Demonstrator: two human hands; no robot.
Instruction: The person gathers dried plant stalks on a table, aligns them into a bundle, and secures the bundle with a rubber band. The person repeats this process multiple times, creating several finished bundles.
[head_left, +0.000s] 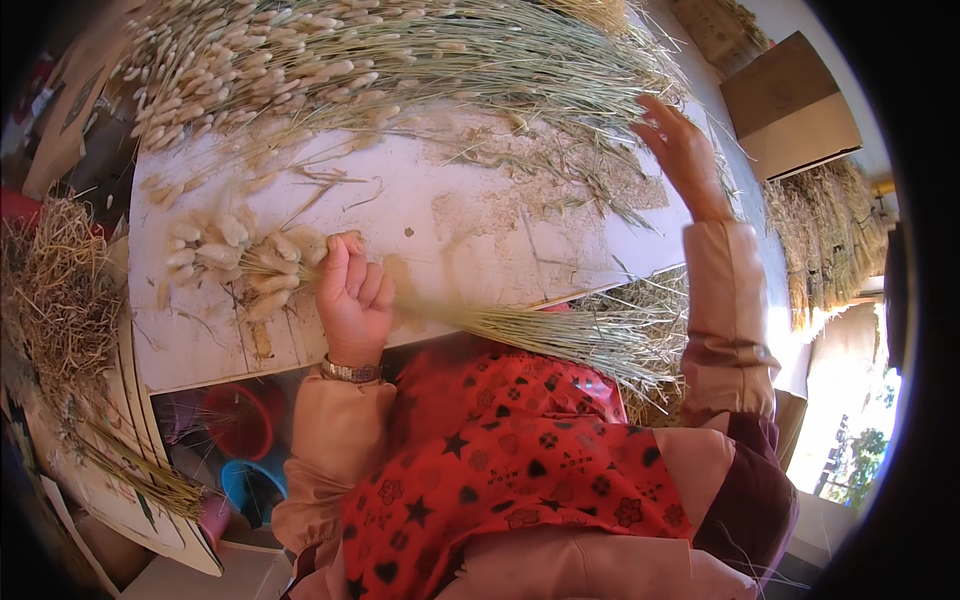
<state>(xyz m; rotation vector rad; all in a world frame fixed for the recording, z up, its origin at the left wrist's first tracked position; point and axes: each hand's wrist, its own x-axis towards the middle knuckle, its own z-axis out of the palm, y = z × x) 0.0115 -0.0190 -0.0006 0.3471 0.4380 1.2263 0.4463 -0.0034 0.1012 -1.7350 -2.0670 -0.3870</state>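
My left hand (355, 296) is closed around a bunch of dried bunny-tail grass, just below its fluffy heads (236, 251). The bunch's pale green stems (555, 334) run to the right, past the table's front edge and over my lap. My right hand (679, 146) is raised with fingers apart at the stem ends of a large heap of the same grass (390, 64). I see nothing held in it; whether a fingertip touches a stem I cannot tell. The heap lies across the back of the white table (360, 176), heads to the left.
Chaff and loose stems (525, 150) are scattered over the tabletop. Dry straw (64, 292) is piled at the left. Beneath the table edge stand a red bucket (240, 420) and a blue bucket (255, 491). A cardboard box (791, 105) and hanging dried bundles (821, 232) are at the right.
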